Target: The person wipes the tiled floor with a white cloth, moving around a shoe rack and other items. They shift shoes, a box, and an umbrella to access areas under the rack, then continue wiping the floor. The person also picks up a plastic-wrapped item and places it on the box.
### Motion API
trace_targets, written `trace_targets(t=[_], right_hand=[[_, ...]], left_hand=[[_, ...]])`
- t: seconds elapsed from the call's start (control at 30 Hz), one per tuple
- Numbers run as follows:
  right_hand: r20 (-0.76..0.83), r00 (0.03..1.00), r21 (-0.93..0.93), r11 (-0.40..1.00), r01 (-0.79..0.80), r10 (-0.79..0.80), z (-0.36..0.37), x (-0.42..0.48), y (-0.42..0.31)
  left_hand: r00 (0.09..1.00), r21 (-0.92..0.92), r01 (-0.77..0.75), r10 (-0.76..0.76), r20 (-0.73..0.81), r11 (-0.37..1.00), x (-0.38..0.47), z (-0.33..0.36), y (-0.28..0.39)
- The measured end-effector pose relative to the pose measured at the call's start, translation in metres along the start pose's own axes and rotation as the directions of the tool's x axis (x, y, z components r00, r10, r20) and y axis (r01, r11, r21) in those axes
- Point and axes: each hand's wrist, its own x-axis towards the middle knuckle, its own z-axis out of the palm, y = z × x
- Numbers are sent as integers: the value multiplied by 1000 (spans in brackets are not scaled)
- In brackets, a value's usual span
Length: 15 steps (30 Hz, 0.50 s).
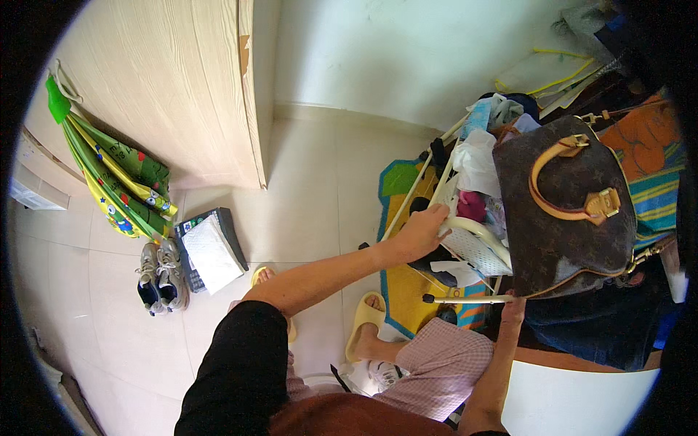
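My left hand point(422, 231) is closed around the edge of a cream metal rack, beside its thick curved tube point(480, 233) and white perforated panel point(477, 250). Lower right, my right hand point(513, 309) holds a thin cream leg point(471, 299) with a black end cap; its fingers are partly hidden. The rack looks tilted. A brown monogram handbag point(567, 240) with tan handles lies at the rack's right. White plastic bags point(477, 161), a pink item point(471, 206) and cloths fill the rack behind my left hand.
A yellow and blue patterned mat point(401, 294) lies under the rack. A wooden door or cabinet panel point(180, 82) stands upper left, with a green patterned apron or bag point(109, 180) hanging there. Grey sneakers point(163, 280) and a dark box point(234, 240) are on the tiles. Jeans point(594, 327) lie right.
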Motion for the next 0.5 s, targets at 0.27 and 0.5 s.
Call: trace_targets(t=[0.27,0.5], right_hand=[[-61,998,-9,1000,19,-20,-23,13,6],[-111,993,-38,999,35,-39,-41,27,9]], left_hand=[[990,-49,120,-115,85,992,-5,22,18],[978,-84,175,-163,131,981,-16,42,33]])
